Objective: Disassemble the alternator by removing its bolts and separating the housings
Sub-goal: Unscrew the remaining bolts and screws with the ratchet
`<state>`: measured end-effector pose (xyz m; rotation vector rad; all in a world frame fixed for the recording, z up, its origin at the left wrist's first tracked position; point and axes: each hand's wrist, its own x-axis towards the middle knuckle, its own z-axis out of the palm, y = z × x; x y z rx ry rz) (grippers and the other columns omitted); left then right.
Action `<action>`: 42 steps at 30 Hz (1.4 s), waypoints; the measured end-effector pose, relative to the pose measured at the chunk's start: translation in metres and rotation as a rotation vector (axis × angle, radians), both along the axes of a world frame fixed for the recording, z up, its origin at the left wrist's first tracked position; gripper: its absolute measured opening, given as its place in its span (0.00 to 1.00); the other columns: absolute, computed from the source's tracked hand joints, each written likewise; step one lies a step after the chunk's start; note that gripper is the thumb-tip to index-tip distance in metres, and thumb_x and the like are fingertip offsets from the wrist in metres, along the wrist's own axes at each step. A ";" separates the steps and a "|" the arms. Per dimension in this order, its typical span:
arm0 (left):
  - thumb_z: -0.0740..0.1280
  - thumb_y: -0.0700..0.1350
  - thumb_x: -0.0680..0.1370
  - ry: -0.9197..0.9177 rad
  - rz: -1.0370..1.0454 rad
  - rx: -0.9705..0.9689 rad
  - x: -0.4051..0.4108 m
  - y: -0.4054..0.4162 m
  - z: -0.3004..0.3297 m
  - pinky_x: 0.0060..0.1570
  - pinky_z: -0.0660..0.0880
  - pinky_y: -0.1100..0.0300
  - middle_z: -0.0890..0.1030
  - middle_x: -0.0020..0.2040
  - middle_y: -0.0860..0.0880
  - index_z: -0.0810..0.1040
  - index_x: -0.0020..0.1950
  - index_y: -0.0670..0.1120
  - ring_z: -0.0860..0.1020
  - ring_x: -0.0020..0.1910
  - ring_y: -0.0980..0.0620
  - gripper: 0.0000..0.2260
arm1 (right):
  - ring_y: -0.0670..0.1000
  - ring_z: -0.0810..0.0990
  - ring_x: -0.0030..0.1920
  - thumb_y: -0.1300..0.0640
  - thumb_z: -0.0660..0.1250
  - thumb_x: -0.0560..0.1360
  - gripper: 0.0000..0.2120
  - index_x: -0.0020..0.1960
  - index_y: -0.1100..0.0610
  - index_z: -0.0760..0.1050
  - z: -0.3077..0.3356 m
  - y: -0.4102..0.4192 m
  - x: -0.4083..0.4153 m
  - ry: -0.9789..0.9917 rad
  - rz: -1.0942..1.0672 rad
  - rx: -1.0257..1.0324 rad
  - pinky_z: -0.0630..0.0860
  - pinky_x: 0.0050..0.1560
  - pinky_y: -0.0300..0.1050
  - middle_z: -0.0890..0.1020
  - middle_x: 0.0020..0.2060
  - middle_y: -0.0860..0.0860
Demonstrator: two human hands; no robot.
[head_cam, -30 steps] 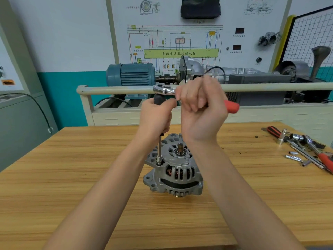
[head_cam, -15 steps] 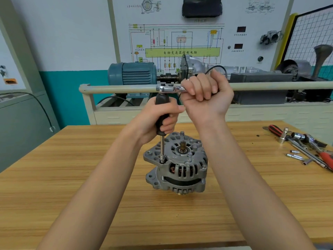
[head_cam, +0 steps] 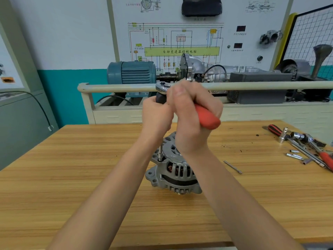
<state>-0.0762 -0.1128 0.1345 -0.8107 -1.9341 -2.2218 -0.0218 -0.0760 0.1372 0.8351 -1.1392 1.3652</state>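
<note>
A wooden table (head_cam: 72, 177) fills the head view, with a white wiring-diagram board (head_cam: 180, 42) and one blue motor (head_cam: 133, 73) on a bench beyond the hands; one alternator (head_cam: 173, 172) stands on the table directly below both hands. The left hand (head_cam: 155, 116) is curled round the black grip of an upright driver (head_cam: 160, 152) whose socket sits on the alternator's rim; the right hand (head_cam: 194, 112) is wrapped round the red handle of one ratchet (head_cam: 207, 118). Far right of the right hand lies a cluster of loose tools (head_cam: 304, 143); one thin bolt (head_cam: 232, 166) lies nearer.
</note>
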 end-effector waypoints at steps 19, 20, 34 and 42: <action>0.63 0.35 0.75 -0.067 -0.318 -0.050 -0.010 -0.017 0.003 0.21 0.54 0.68 0.58 0.19 0.52 0.60 0.23 0.49 0.54 0.17 0.55 0.22 | 0.47 0.60 0.20 0.62 0.55 0.74 0.23 0.21 0.54 0.63 0.017 0.043 -0.016 -0.243 0.888 -0.448 0.63 0.27 0.41 0.62 0.17 0.48; 0.62 0.34 0.75 -0.074 -0.245 -0.027 -0.007 -0.015 0.003 0.21 0.54 0.68 0.58 0.19 0.53 0.60 0.24 0.49 0.54 0.17 0.54 0.22 | 0.47 0.60 0.21 0.63 0.55 0.75 0.23 0.21 0.54 0.64 0.016 0.038 -0.013 -0.222 0.802 -0.372 0.64 0.29 0.42 0.63 0.18 0.48; 0.67 0.39 0.69 -0.053 -0.436 -0.027 -0.013 -0.025 0.002 0.23 0.61 0.64 0.62 0.21 0.51 0.65 0.29 0.45 0.60 0.20 0.53 0.13 | 0.46 0.60 0.21 0.63 0.56 0.74 0.23 0.21 0.53 0.64 0.019 0.028 -0.003 -0.189 0.633 -0.273 0.61 0.29 0.42 0.63 0.17 0.47; 0.65 0.40 0.77 -0.063 -0.427 -0.067 -0.009 -0.017 0.005 0.20 0.53 0.67 0.58 0.18 0.53 0.62 0.23 0.49 0.54 0.17 0.56 0.23 | 0.47 0.58 0.17 0.61 0.56 0.72 0.22 0.19 0.55 0.61 0.027 0.049 -0.017 -0.307 1.003 -0.623 0.61 0.23 0.39 0.60 0.16 0.48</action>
